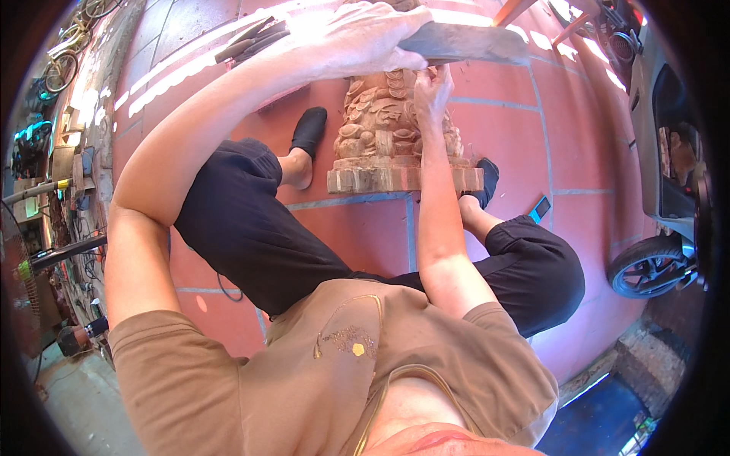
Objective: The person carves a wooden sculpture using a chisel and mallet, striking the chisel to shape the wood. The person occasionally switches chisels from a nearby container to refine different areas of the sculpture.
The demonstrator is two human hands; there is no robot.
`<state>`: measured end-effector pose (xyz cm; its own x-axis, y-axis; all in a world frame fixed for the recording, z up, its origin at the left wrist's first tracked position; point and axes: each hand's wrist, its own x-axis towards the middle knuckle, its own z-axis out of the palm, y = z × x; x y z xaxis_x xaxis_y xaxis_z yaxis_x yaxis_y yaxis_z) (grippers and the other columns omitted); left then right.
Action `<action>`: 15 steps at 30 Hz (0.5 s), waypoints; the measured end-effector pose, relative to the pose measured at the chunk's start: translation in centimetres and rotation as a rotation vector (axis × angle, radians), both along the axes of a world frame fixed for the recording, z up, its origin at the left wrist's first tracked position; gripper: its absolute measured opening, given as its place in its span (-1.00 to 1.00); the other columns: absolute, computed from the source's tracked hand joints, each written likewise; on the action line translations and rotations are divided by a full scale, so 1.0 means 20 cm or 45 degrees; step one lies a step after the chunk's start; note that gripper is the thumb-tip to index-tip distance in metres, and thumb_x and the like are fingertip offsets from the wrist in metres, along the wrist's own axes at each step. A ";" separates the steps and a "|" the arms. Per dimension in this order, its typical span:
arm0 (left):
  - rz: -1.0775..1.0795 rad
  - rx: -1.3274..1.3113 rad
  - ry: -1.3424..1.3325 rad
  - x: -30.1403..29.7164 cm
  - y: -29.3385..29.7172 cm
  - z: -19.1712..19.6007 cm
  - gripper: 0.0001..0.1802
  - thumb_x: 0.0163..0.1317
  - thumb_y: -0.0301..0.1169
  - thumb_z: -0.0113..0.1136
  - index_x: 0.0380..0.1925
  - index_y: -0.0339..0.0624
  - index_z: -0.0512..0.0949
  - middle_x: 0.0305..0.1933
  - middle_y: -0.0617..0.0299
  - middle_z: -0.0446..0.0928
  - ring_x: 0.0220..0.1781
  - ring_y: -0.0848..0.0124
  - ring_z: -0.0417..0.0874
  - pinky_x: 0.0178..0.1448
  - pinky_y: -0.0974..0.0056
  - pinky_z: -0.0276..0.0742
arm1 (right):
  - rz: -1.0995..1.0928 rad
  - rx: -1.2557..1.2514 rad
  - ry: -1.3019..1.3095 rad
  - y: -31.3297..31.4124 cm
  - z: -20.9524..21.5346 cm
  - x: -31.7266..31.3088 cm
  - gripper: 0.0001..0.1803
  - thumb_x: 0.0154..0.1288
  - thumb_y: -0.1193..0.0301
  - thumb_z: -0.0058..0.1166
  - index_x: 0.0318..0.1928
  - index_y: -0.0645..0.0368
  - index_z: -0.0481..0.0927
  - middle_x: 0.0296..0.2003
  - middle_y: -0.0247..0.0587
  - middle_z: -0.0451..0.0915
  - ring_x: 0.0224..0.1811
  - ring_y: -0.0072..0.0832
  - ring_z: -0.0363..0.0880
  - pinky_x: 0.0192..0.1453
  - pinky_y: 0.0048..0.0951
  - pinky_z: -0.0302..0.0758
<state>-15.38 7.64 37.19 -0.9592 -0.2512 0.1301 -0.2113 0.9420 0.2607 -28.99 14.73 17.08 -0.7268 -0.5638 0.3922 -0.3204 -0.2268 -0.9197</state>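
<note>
A carved wooden statue [380, 125] with coin-like reliefs stands on its thick wooden base [372, 179] between my feet. My left hand [372, 39] reaches over its upper part, fingers wrapped round one end of a greyish, club-like wooden mallet [479, 43]. The mallet lies level and points right, covering part of the carving. Just below it, my right hand [433, 93] is closed close against the statue's right side. What sits in its fingers is too small and hidden to make out. Strong sunlight washes out the left hand and the statue's top.
Several dark, slim tools [252, 38] lie in a bundle left of the statue. A phone [540, 209] rests on the red tiles [502, 137] by my right foot. A motorbike wheel [649, 266] stands at the right. Bicycles [61, 70] and clutter line the left side.
</note>
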 end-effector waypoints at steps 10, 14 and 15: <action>0.060 -0.160 -0.057 -0.03 -0.03 -0.11 -0.46 0.17 -0.07 0.33 -0.04 -0.23 0.45 -0.42 -0.10 0.62 -0.33 -0.03 0.71 -0.23 -0.04 0.59 | 0.035 -0.108 -0.082 -0.04 -0.06 -0.02 -0.79 0.31 0.61 0.19 -0.07 0.30 0.54 -0.24 -0.23 0.65 -0.23 -0.49 0.60 -0.11 -0.46 0.51; 0.064 -0.011 -0.065 0.05 -0.06 -0.01 -0.52 0.24 -0.10 0.26 -0.08 -0.29 0.48 -0.20 -0.15 0.61 -0.14 -0.03 0.67 -0.05 -0.02 0.52 | 0.111 -0.205 -0.400 0.00 -0.10 -0.01 -0.82 0.34 0.63 0.16 -0.08 0.27 0.53 -0.25 -0.24 0.63 -0.20 -0.50 0.66 -0.09 -0.50 0.55; 0.098 -0.021 -0.063 0.05 -0.06 0.02 -0.51 0.23 -0.08 0.26 -0.09 -0.30 0.49 -0.21 -0.14 0.61 -0.15 -0.02 0.67 -0.05 -0.02 0.52 | 0.097 -0.196 -0.393 0.01 -0.10 -0.01 -0.83 0.34 0.63 0.15 -0.08 0.26 0.52 -0.26 -0.23 0.62 -0.18 -0.49 0.67 -0.08 -0.50 0.57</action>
<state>-14.30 6.45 37.55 -0.9424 -0.3227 0.0874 -0.2956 0.9264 0.2331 -29.28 14.93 15.17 -0.7826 -0.5723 0.2451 -0.0095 -0.3827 -0.9238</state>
